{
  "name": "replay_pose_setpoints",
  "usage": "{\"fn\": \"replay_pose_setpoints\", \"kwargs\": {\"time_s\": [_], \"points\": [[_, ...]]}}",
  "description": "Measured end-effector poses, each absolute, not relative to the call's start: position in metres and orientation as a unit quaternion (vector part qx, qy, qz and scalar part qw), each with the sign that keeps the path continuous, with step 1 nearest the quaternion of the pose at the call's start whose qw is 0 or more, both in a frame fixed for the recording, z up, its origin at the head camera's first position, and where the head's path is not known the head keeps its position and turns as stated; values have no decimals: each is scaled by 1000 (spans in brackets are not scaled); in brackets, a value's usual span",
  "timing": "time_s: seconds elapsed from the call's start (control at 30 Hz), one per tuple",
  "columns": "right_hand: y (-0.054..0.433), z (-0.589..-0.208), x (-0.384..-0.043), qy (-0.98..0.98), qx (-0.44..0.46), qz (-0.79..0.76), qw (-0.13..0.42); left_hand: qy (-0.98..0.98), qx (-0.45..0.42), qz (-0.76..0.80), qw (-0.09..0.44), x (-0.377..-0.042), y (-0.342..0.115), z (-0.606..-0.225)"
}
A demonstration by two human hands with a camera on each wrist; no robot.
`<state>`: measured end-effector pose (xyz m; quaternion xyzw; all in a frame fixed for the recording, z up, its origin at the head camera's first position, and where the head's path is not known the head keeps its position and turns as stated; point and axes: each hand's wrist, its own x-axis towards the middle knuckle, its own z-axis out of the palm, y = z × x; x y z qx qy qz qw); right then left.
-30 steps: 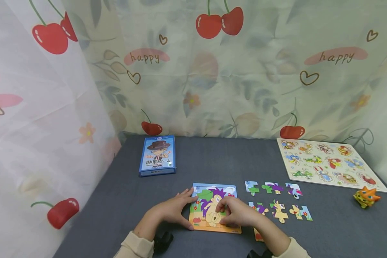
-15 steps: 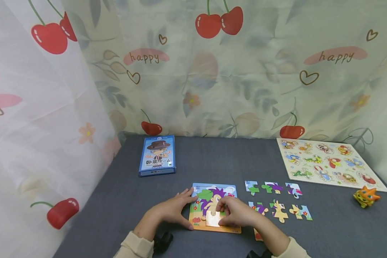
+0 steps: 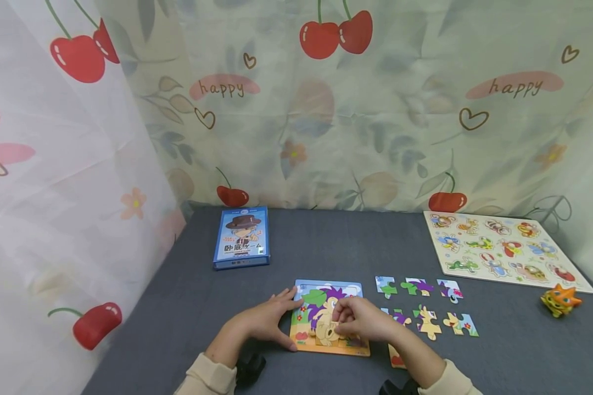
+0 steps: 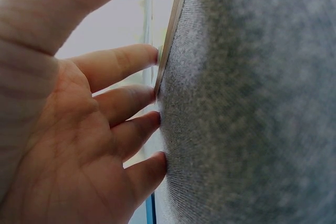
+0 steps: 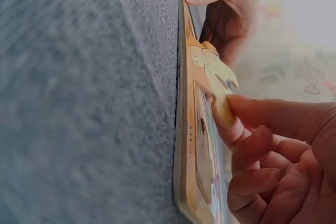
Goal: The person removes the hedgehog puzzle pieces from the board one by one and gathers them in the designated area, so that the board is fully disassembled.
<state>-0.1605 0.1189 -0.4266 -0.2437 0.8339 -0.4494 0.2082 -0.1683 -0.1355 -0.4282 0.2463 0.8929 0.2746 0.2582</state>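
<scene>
A picture puzzle board [image 3: 326, 350] with a purple-haired cartoon animal lies on the dark cloth. My right hand [image 3: 365, 321] pinches a cream puzzle piece [image 5: 215, 77] between thumb and index finger. The right wrist view shows this piece tilted up from the board, its far end low over the frame, with a recess beside it. Along the board's left side rests my left hand [image 3: 267, 321], fingers spread. Its thumb touches the near left corner and its index fingertip lies at the left edge.
Several loose puzzle pieces [image 3: 428, 323] lie right of the board; one [image 3: 396, 359] is partly under the right forearm. Behind stands a blue game box [image 3: 242, 238]. A white insect puzzle board [image 3: 504, 252] and a small orange-and-yellow figurine [image 3: 561, 302] are at the right.
The puzzle piece lay level in the picture, then caught the light as it tipped; now it is raised at its right side. The right hand has shifted slightly up. The left hand has stayed put.
</scene>
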Motion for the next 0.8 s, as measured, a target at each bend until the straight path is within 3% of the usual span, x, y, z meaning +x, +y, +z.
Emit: {"fn": "replay_pose_setpoints", "kwargs": {"time_s": [0.3, 0.8], "points": [[126, -424, -164, 817, -222, -476, 241, 893, 249, 272, 258, -170, -135, -429], [148, -417, -159, 813, -191, -492, 245, 891, 247, 272, 264, -169, -136, -428]]}}
